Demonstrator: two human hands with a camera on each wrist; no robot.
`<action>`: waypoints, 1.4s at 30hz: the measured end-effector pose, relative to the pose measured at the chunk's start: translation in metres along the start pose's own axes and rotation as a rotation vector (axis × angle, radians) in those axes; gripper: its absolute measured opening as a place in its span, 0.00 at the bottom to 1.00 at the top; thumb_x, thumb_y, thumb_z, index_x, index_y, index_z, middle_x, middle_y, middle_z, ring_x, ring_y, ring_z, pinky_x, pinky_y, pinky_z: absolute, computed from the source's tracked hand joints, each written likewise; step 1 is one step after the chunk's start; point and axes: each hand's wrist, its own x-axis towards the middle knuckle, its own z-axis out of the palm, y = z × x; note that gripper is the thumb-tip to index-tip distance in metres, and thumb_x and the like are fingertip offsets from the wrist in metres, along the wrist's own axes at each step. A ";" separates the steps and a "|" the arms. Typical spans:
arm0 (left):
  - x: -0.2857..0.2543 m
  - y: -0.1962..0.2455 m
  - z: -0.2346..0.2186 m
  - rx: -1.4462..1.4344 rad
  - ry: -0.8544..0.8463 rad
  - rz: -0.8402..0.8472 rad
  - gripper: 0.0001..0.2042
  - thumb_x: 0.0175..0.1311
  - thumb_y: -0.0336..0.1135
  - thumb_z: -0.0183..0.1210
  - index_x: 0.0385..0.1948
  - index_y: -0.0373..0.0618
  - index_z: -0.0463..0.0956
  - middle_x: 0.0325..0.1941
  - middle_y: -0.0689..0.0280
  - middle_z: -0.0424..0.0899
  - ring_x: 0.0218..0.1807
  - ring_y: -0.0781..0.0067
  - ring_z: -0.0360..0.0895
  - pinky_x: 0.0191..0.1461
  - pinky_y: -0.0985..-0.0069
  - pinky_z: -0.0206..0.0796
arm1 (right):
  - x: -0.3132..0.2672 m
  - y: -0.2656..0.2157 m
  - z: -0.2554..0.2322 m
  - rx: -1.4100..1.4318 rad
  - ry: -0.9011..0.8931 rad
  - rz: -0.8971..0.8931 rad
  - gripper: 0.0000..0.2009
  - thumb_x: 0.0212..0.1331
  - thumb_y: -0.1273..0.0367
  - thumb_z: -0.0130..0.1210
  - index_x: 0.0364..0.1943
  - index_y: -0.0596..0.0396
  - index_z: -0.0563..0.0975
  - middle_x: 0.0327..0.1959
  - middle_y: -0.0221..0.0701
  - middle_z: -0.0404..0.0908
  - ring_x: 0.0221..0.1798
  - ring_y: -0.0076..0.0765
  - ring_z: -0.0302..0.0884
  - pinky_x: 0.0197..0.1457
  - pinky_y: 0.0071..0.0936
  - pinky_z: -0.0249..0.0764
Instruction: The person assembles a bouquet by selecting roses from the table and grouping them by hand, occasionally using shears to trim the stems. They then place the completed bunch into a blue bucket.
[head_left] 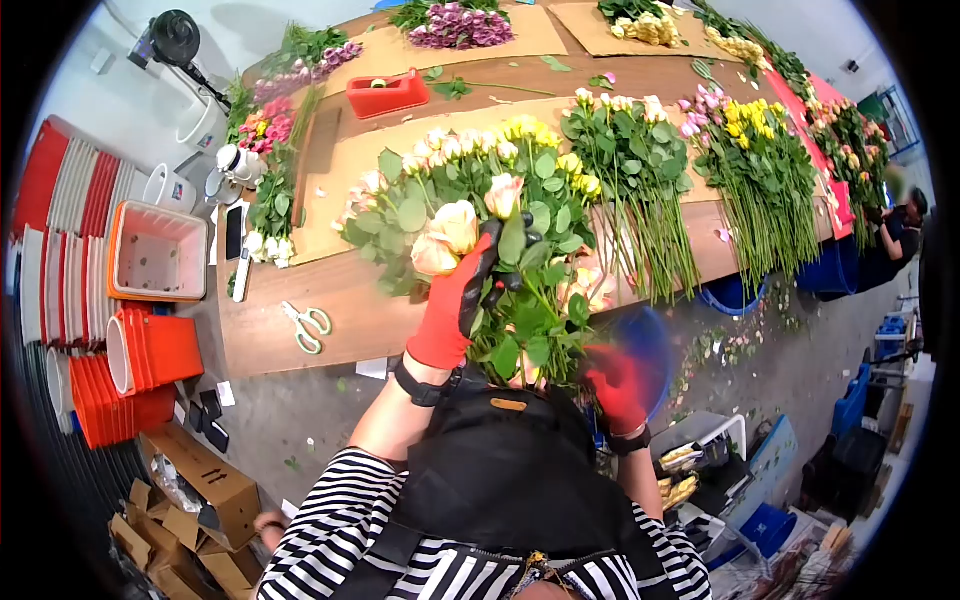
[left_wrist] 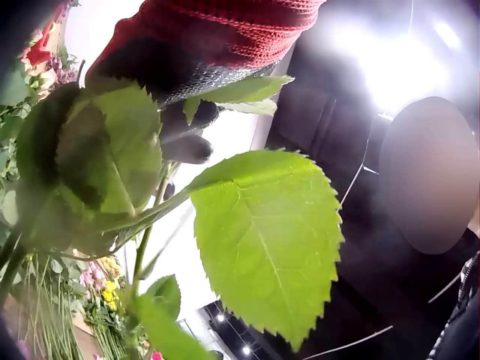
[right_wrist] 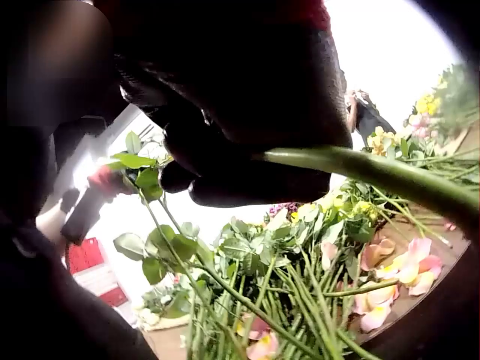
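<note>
My left hand (head_left: pixel 462 300), in a red and black glove, grips leafy rose stems; peach roses (head_left: pixel 455 228) stand above and beside it. A serrated leaf (left_wrist: pixel 266 240) hangs below that hand in the left wrist view. My right hand (head_left: pixel 618 388), blurred in the head view, is low at the right near the table's front edge. In the right wrist view its dark gloved fingers (right_wrist: pixel 255 176) are curled round a thick green stem (right_wrist: pixel 375 171). Behind the hands lies a bunch of peach and yellow roses (head_left: pixel 480 150) on brown paper.
Green-handled scissors (head_left: pixel 306 326), a phone (head_left: pixel 235 232) and a red tape dispenser (head_left: pixel 388 94) lie on the table (head_left: pixel 260 345). More rose bunches (head_left: pixel 630 150) lie at the right, with blue buckets (head_left: pixel 735 296) below the edge. Orange bins (head_left: pixel 150 350) stand at the left.
</note>
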 end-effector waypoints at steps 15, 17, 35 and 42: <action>-0.038 -0.016 0.017 -0.508 -0.070 -0.202 0.13 0.59 0.25 0.58 0.46 0.35 0.77 0.49 0.64 0.80 0.49 0.72 0.77 0.54 0.74 0.69 | 0.050 -0.142 0.025 -0.015 0.284 -0.279 0.18 0.51 0.80 0.54 0.50 0.62 0.77 0.51 0.39 0.75 0.54 0.39 0.73 0.59 0.32 0.67; -0.037 0.008 0.014 -0.491 -0.170 -0.419 0.15 0.60 0.25 0.58 0.50 0.35 0.75 0.55 0.62 0.77 0.54 0.69 0.74 0.57 0.74 0.67 | 0.055 -0.157 0.032 -0.013 0.225 -0.301 0.20 0.45 0.79 0.60 0.48 0.61 0.78 0.51 0.39 0.75 0.55 0.40 0.73 0.59 0.33 0.68; -0.059 0.025 0.037 -0.536 -0.147 -0.184 0.10 0.62 0.23 0.56 0.45 0.37 0.77 0.44 0.63 0.83 0.48 0.73 0.78 0.55 0.72 0.70 | 0.041 -0.123 0.040 0.696 0.292 -0.037 0.09 0.64 0.72 0.50 0.44 0.60 0.76 0.38 0.30 0.79 0.43 0.25 0.75 0.48 0.21 0.70; -0.081 -0.004 0.031 0.164 -0.216 0.299 0.10 0.64 0.24 0.55 0.46 0.35 0.75 0.46 0.62 0.83 0.51 0.66 0.78 0.59 0.69 0.68 | 0.018 -0.176 0.039 -0.110 0.380 -0.293 0.16 0.47 0.78 0.62 0.44 0.58 0.77 0.49 0.37 0.76 0.53 0.40 0.73 0.58 0.34 0.68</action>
